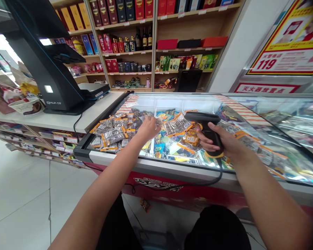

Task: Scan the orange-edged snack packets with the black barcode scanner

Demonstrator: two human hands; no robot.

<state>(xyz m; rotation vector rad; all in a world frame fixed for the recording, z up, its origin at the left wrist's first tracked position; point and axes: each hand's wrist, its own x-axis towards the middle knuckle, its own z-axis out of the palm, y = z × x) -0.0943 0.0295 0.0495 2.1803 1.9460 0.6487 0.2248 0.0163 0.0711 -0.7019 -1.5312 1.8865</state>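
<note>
A black scanner (202, 117) with a yellow bottom is right of the middle, and the right hand (228, 139) is wrapped around its handle. The left hand (149, 126) is apart from it, in the middle, at the shiny packets (114, 135) with orange edges; I can't tell if it pinches one. The packets lie on the freezer (151, 163) with its glass top. At upper right, a red and yellow sign (266, 64) says 119. The sign below (267, 88) says 灭火器放置点.

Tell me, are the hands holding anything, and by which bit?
The right hand grips a handheld barcode scanner by its handle. The left hand is among orange-edged snack packets; whether it holds one cannot be told.
</note>
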